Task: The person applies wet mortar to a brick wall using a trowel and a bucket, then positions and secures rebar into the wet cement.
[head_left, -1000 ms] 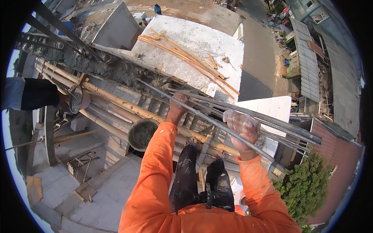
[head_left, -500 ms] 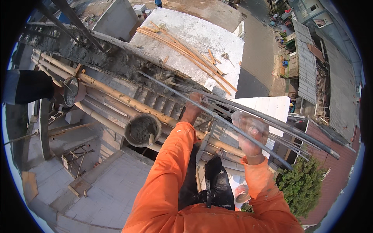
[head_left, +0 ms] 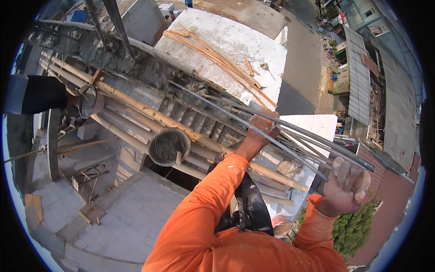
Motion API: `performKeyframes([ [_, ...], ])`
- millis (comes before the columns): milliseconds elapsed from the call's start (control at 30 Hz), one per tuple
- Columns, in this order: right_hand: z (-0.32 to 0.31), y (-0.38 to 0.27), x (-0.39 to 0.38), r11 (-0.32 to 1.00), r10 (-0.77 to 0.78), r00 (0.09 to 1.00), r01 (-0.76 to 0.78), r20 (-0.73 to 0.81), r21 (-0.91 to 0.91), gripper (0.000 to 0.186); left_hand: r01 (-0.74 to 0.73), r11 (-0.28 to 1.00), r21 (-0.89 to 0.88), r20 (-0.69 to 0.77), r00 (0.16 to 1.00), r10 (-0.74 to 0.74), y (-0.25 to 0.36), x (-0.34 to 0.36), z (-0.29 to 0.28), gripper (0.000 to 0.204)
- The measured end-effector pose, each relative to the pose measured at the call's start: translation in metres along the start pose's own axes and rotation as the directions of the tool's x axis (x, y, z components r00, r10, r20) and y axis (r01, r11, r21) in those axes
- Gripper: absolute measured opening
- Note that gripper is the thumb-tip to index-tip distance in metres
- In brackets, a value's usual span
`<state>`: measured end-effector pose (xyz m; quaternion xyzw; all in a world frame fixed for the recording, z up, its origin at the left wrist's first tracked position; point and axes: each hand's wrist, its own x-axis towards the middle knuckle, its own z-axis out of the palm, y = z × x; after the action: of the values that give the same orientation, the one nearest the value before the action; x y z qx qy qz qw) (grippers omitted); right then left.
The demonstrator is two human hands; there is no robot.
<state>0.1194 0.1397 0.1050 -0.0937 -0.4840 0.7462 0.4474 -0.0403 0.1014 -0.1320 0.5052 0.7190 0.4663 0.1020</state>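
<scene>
Long steel bars [head_left: 326, 140] lean in a loose bundle across the middle, and my left hand [head_left: 264, 127] is closed around part of it. A smooth grey rod [head_left: 213, 106] passes in front of that hand, one end at the wet concrete. My right hand [head_left: 348, 185] is just beyond the bars' near ends, fingers curled into a loose fist with nothing visible in it. To the left of my left arm, a bucket of grey mortar [head_left: 169, 144] rests by the bamboo poles, with a light-coloured handle [head_left: 178, 157] sticking out.
Bamboo poles [head_left: 149, 112] run beneath my arms. Behind them lies a trough of rough wet concrete [head_left: 104, 56] with upright bars. A co-worker's dark sleeve [head_left: 43, 94] reaches a second bucket [head_left: 86, 105] at left. Wooden strips [head_left: 213, 54] lie on a white slab; street and roofs are far below.
My left hand has moved right, towards the bars' near ends. My right hand has swung right and nearer me, its fingers now curled. The grey rod has shifted slightly.
</scene>
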Motion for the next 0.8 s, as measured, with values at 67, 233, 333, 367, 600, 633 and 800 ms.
performKeyframes([
  [67, -0.010, -0.008, -0.001, 0.997, -0.069, 0.996, 0.067, 0.052, 0.032, 0.019, 0.007, 1.000, 0.021, -0.032, 0.999, -0.007, 0.016, 0.009, 0.006, 0.009],
  [233, -0.040, 0.016, -0.023, 0.997, -0.069, 0.918, 0.050, -0.390, -0.059, 0.020, -0.044, 0.993, 0.113, 0.105, 0.994, 0.032, 0.021, 0.020, -0.014, 0.010],
  [333, -0.051, -0.006, -0.031, 0.999, -0.021, 0.899, 0.000, -0.437, -0.048, 0.020, 0.218, 0.937, 0.272, 0.281, 0.914, -0.294, 0.034, 0.011, -0.025, 0.012],
  [367, -0.054, -0.018, -0.030, 0.999, 0.011, 0.887, -0.026, -0.462, -0.024, 0.021, 0.190, 0.955, 0.230, 0.262, 0.932, -0.248, 0.043, 0.005, -0.021, 0.012],
  [600, -0.065, -0.066, -0.049, 0.998, 0.005, 0.999, -0.008, -0.047, -0.056, 0.034, 0.037, 0.998, 0.043, 0.247, 0.968, -0.047, 0.075, -0.043, 0.049, 0.018],
  [633, -0.068, -0.059, -0.054, 0.999, 0.001, 0.997, -0.005, -0.074, -0.041, 0.031, 0.112, 0.988, 0.104, 0.270, 0.953, -0.137, 0.070, -0.044, 0.044, 0.018],
  [800, -0.071, -0.015, -0.072, 0.960, 0.003, 0.993, 0.031, -0.120, 0.279, 0.036, 0.161, 0.894, 0.419, 0.339, 0.885, -0.318, 0.051, -0.026, -0.031, 0.021],
])
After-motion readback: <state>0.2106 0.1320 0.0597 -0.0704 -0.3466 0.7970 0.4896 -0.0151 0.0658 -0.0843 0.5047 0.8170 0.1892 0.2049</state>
